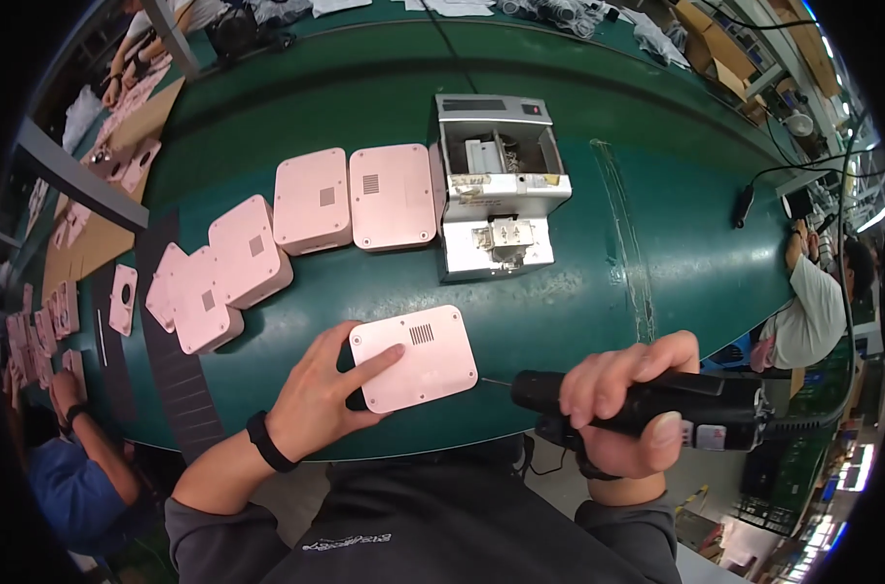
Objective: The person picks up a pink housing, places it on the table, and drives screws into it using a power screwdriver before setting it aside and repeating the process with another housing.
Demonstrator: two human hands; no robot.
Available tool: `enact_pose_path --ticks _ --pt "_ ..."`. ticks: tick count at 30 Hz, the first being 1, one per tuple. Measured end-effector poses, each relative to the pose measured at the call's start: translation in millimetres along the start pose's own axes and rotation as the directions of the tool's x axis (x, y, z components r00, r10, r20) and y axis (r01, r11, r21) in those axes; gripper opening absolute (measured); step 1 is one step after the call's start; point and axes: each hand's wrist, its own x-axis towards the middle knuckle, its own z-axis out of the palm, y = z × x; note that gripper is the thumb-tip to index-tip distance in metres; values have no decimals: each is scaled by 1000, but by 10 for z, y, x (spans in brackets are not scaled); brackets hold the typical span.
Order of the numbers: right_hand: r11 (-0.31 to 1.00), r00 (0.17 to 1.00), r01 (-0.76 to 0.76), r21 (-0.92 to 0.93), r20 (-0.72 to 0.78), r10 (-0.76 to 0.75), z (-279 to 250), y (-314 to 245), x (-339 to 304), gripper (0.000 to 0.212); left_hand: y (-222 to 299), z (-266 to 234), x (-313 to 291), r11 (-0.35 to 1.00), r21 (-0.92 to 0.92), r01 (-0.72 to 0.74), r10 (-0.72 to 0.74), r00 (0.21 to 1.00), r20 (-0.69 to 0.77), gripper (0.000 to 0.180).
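A pale pink plastic box with a small slotted vent and screw holes along its edges rests near the table's front edge. My left hand grips its left side, thumb below and a finger lying across its top. In my right hand is a black electric screwdriver, fingers wrapped round its body. Its thin bit points left, with the tip close to the box's right edge; whether they touch I cannot tell. Beyond the box stands a silver screw feeder with an open-topped compartment.
Several similar pink boxes curve in a row leftward from the feeder. A pink part with an oval opening lies farther left. The screwdriver's cord trails right. Co-workers sit at the left and right.
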Motion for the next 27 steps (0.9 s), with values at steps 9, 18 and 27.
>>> enact_pose_path --ticks 9,18,27 --pt "989 992 -125 -76 18 126 137 131 -56 49 -16 54 -62 1000 -27 8 -8 1000 -1 91" --pt "981 986 -160 -113 30 164 212 270 74 48 -75 19 -60 998 -58 -10 10 1000 7 95" --pt "986 986 -157 -51 56 160 204 333 95 47 -78 43 -45 998 -68 1 -2 1000 -7 86"
